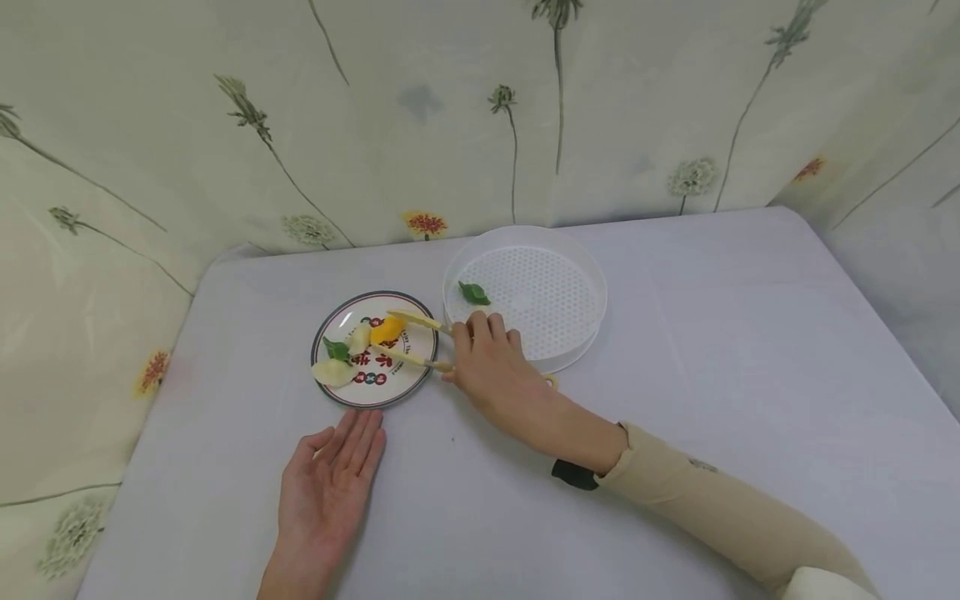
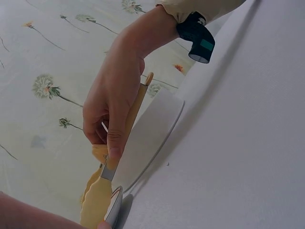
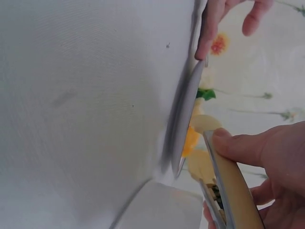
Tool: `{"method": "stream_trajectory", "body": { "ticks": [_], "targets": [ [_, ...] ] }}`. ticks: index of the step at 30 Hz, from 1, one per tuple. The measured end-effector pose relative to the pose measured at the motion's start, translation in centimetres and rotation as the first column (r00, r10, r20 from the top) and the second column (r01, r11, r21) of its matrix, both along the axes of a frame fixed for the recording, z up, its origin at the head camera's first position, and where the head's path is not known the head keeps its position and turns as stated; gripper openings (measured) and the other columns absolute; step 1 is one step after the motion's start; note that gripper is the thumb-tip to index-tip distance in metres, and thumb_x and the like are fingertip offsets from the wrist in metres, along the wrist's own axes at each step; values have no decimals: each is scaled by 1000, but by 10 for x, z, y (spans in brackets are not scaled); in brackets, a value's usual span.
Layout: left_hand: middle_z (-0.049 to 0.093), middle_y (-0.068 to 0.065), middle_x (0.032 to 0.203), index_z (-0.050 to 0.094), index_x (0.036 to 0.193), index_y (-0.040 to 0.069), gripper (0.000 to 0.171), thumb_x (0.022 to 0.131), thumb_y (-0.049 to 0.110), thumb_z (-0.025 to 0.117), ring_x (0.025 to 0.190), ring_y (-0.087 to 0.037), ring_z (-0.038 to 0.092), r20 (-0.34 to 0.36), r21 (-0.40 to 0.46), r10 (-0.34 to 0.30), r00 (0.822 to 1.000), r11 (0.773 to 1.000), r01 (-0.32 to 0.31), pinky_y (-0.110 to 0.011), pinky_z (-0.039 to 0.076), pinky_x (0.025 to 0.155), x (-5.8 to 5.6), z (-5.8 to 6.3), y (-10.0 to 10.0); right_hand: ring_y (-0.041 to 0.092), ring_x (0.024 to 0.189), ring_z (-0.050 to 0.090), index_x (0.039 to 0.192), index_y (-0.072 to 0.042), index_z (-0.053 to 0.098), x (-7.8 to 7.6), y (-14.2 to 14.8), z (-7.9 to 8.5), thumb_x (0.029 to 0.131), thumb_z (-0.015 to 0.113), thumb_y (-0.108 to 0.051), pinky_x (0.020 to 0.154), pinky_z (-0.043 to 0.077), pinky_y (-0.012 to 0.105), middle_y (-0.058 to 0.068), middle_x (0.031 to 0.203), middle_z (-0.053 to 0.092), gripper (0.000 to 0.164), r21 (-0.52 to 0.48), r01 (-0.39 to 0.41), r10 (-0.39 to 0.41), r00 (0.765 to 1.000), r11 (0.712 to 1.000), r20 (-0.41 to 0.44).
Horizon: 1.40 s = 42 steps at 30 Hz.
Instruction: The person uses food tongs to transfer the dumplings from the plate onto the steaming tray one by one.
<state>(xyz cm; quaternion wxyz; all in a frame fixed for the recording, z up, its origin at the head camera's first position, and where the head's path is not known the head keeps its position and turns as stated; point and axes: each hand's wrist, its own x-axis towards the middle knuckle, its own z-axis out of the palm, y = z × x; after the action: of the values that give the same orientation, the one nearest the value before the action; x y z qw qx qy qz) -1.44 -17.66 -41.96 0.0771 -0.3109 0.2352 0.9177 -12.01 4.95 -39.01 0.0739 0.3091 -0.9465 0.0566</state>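
My right hand [image 1: 495, 379] grips a pair of pale yellow tongs [image 1: 417, 320] over the right side of a round white plate [image 1: 345, 320] with red lettering. The tongs' arms stand spread, one tip on each side of an orange-yellow piece [image 1: 386, 331]. Left of it on the plate are a pale piece [image 1: 360, 338], a green leaf [image 1: 337, 349] and another pale piece [image 1: 333, 372]. Palm up, my left hand [image 1: 326, 487] has straight fingers, their tips right at the plate's near rim.
A round white sieve tray [image 1: 532, 300] with a perforated bottom stands just right of the plate, partly behind my right hand. One green leaf [image 1: 474, 293] lies in it. White cloth [image 1: 712, 358] covers the table, and a flower-patterned curtain [image 1: 450, 125] hangs behind.
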Motion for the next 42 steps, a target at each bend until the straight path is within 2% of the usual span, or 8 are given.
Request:
{"method": "stream_trajectory", "body": {
  "ticks": [8,16,21,34,42],
  "targets": [
    [18,-2,182,18,172,17,60,116,31,31,167,-16,29,-4,17,7,1000,1000,-7,-30,30,139,0,0,-1,35,101,51,133,10,56,-3,-5,0,102,73,-39,73,51,39,23,118,58,61,43,1,-3,998,999,55],
    [19,-3,182,18,172,16,60,115,30,31,166,-17,30,-9,10,1,1000,1000,-1,-31,31,138,-1,0,1,32,97,54,123,5,59,-3,-6,-5,104,69,-40,65,46,34,16,107,55,50,130,2,10,996,991,-94],
    [18,-3,182,16,173,16,61,115,30,30,167,-17,29,-14,6,-4,1000,1000,4,-31,30,139,-1,0,1,32,96,54,122,2,58,-2,-6,-6,106,67,-39,64,42,32,14,106,54,45,154,8,12,992,988,-129],
    [17,-3,183,16,173,16,61,115,30,29,167,-17,28,-17,6,-10,1000,1000,10,-30,29,139,0,1,0,31,94,52,119,-1,57,5,-2,-3,104,70,-39,64,35,30,10,102,52,44,143,6,16,988,990,-153],
    [15,-3,183,15,173,16,61,115,29,30,168,-17,26,-19,19,-13,1000,1000,13,-30,29,139,1,1,-2,33,100,55,116,-2,56,11,8,6,103,71,-39,66,43,32,11,106,54,42,64,35,-24,986,997,-167]
  ]
}}
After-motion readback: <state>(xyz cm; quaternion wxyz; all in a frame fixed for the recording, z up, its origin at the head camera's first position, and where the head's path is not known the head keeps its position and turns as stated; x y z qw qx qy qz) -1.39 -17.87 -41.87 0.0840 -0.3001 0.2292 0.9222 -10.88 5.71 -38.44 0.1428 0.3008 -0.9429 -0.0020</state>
